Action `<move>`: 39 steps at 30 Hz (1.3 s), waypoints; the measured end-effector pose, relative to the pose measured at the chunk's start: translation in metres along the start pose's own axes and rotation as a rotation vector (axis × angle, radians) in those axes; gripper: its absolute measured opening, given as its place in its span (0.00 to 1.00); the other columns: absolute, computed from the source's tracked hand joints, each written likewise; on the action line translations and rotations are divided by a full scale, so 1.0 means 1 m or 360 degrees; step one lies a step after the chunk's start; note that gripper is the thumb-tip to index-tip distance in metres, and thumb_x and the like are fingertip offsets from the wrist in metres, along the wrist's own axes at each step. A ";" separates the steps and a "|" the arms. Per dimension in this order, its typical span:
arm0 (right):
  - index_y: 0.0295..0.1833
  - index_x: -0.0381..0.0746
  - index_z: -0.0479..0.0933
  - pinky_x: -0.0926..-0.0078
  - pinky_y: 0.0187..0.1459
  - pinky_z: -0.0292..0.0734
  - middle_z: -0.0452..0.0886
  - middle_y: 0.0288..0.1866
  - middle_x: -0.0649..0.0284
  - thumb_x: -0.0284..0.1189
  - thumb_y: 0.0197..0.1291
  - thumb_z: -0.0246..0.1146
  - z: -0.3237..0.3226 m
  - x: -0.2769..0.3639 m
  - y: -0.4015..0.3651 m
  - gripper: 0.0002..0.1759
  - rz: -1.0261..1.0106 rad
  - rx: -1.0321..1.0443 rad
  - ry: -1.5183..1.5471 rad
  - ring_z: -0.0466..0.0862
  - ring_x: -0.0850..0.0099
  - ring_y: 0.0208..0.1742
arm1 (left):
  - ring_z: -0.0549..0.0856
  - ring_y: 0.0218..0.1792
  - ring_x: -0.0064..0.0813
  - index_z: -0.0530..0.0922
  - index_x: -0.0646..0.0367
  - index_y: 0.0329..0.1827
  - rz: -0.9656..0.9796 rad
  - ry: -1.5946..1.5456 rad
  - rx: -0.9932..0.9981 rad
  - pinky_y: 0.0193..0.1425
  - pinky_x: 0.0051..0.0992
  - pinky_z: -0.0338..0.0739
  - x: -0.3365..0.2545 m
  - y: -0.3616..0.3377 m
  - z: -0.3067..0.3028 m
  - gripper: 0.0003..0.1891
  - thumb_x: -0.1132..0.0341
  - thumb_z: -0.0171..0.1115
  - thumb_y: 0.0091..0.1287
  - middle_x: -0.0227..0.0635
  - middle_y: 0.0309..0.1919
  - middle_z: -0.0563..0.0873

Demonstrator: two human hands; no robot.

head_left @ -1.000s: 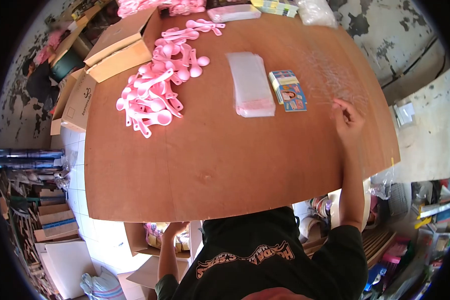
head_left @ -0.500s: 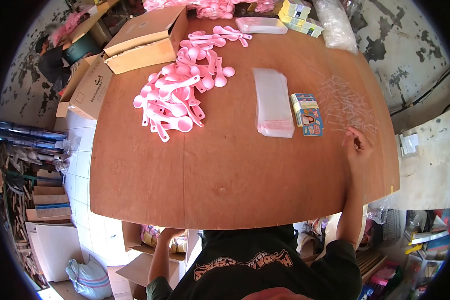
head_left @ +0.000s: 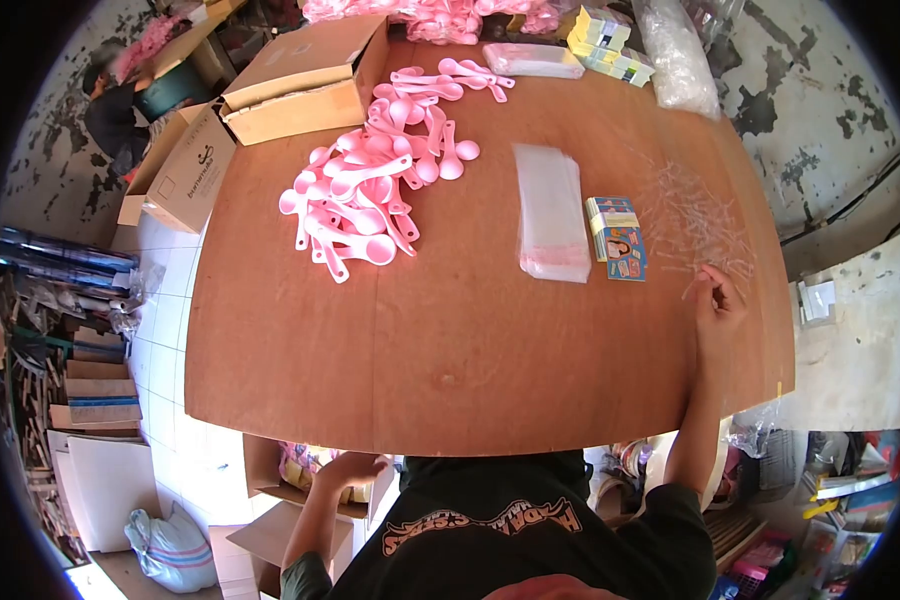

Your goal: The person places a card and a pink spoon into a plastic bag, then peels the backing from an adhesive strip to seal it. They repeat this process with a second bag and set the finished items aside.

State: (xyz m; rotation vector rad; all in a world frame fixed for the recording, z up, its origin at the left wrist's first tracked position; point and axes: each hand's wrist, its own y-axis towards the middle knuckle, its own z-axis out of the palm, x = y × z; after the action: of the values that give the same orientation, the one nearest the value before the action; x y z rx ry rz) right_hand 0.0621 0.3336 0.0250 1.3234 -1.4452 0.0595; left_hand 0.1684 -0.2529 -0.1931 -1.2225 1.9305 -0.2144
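Note:
My right hand (head_left: 720, 298) is at the near edge of a scatter of thin clear plastic sticks (head_left: 695, 215), thumb and forefinger pinched together. A faint clear plastic stick (head_left: 688, 290) shows at its fingertips. Just to the left lies a banded stack of blue printed cards (head_left: 620, 243), beside a pile of clear plastic bags (head_left: 552, 215). My left hand (head_left: 355, 468) is low at the table's front edge, above an open carton (head_left: 263, 470) with colourful packets; its fingers are loosely stretched and seem to hold nothing. Pink plastic measuring spoons (head_left: 360, 195) lie heaped at the table's left.
A cardboard box (head_left: 300, 85) stands at the table's back left, with another carton (head_left: 185, 175) beside the table. Along the back lie pink bagged items (head_left: 440, 20), more plastic bags (head_left: 533, 60), card bundles (head_left: 610, 50) and a clear plastic roll (head_left: 678, 60). Another person (head_left: 115, 120) sits far left.
My left hand has risen slightly and its fingers show more. My right hand stays at the sticks, its fingers pinched closer, with a clear stick now faintly visible. The view has shifted a little.

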 end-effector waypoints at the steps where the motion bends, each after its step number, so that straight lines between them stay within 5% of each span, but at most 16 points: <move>1: 0.46 0.32 0.81 0.84 0.25 0.68 0.79 0.24 0.67 0.19 0.61 0.63 0.000 -0.001 0.000 0.08 -0.0020 -0.0001 -0.0001 0.76 0.83 0.24 | 0.77 0.60 0.44 0.76 0.58 0.57 -0.0056 -0.0094 0.0343 0.63 0.38 0.70 -0.028 -0.004 -0.024 0.17 0.60 0.49 0.72 0.46 0.56 0.80; 2: 0.46 0.32 0.81 0.84 0.25 0.68 0.78 0.24 0.67 0.20 0.61 0.63 -0.001 -0.001 0.000 0.08 -0.0039 0.0001 -0.0003 0.76 0.83 0.24 | 0.75 0.62 0.44 0.75 0.57 0.60 -0.0111 -0.0190 0.0689 0.65 0.38 0.69 -0.051 -0.008 -0.042 0.18 0.60 0.47 0.73 0.45 0.59 0.79; 3: 0.46 0.32 0.81 0.84 0.25 0.68 0.78 0.24 0.67 0.20 0.61 0.63 0.000 -0.001 0.001 0.08 -0.0042 0.0004 0.0000 0.76 0.83 0.24 | 0.79 0.57 0.46 0.76 0.55 0.58 -0.0020 -0.0008 0.0714 0.60 0.40 0.72 -0.063 -0.011 -0.048 0.16 0.62 0.46 0.73 0.47 0.53 0.82; 7: 0.46 0.31 0.81 0.84 0.25 0.69 0.79 0.24 0.66 0.20 0.62 0.63 -0.001 -0.003 0.001 0.08 -0.0025 0.0005 -0.0014 0.76 0.82 0.24 | 0.83 0.48 0.50 0.78 0.54 0.55 0.0054 0.0062 0.0692 0.52 0.44 0.75 -0.090 -0.022 -0.063 0.14 0.61 0.49 0.71 0.48 0.43 0.85; 18: 0.45 0.31 0.81 0.84 0.27 0.69 0.78 0.24 0.67 0.22 0.62 0.63 -0.013 -0.017 0.002 0.08 -0.0080 -0.0122 -0.0121 0.75 0.83 0.27 | 0.84 0.45 0.51 0.77 0.56 0.55 0.0199 0.0155 0.0650 0.48 0.43 0.77 -0.138 -0.030 -0.089 0.15 0.68 0.51 0.67 0.52 0.39 0.84; 20: 0.50 0.32 0.79 0.86 0.30 0.70 0.79 0.32 0.67 0.21 0.66 0.59 -0.015 -0.011 0.000 0.09 0.0030 -0.0028 -0.0080 0.76 0.82 0.28 | 0.84 0.45 0.50 0.77 0.56 0.55 0.0239 0.0217 0.0612 0.48 0.42 0.77 -0.140 -0.036 -0.091 0.16 0.69 0.51 0.66 0.52 0.38 0.84; 23: 0.51 0.33 0.79 0.86 0.29 0.69 0.79 0.32 0.67 0.22 0.66 0.59 -0.015 -0.012 -0.001 0.10 0.0027 -0.0029 -0.0015 0.75 0.82 0.27 | 0.84 0.46 0.51 0.75 0.56 0.57 0.0217 0.0196 0.0688 0.50 0.42 0.77 -0.175 -0.053 -0.137 0.19 0.72 0.54 0.61 0.51 0.41 0.85; 31: 0.47 0.32 0.81 0.84 0.29 0.71 0.80 0.27 0.67 0.19 0.62 0.61 -0.014 -0.008 0.001 0.09 0.0025 -0.0087 -0.0100 0.76 0.82 0.26 | 0.85 0.36 0.48 0.74 0.60 0.56 0.0790 -0.0087 0.0556 0.41 0.40 0.78 -0.210 -0.053 -0.192 0.22 0.79 0.56 0.56 0.46 0.42 0.85; 35: 0.47 0.31 0.81 0.83 0.32 0.74 0.81 0.30 0.65 0.19 0.61 0.61 -0.013 -0.002 0.000 0.09 0.0122 -0.0059 -0.0125 0.78 0.81 0.29 | 0.84 0.36 0.49 0.74 0.59 0.56 0.0819 -0.0069 0.0504 0.40 0.41 0.78 -0.213 -0.047 -0.192 0.21 0.79 0.56 0.57 0.45 0.42 0.85; 37: 0.47 0.31 0.81 0.82 0.33 0.74 0.81 0.30 0.64 0.19 0.61 0.62 -0.014 0.003 -0.001 0.09 0.0153 -0.0021 -0.0141 0.79 0.81 0.30 | 0.84 0.38 0.50 0.74 0.56 0.55 0.0826 -0.0084 0.0534 0.42 0.40 0.78 -0.213 -0.044 -0.189 0.17 0.66 0.61 0.64 0.43 0.38 0.85; 39: 0.47 0.31 0.81 0.82 0.35 0.75 0.82 0.31 0.64 0.19 0.61 0.62 -0.012 0.003 0.000 0.09 0.0181 0.0013 -0.0149 0.79 0.80 0.31 | 0.84 0.38 0.50 0.74 0.56 0.55 0.0841 -0.0122 0.0544 0.42 0.41 0.78 -0.211 -0.043 -0.187 0.16 0.66 0.60 0.64 0.43 0.38 0.85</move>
State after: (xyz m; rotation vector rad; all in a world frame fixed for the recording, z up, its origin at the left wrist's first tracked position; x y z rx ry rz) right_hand 0.0707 0.3394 0.0321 1.2643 -1.6005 0.0791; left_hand 0.1043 -0.1531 0.0668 -0.4701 1.9754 -0.2031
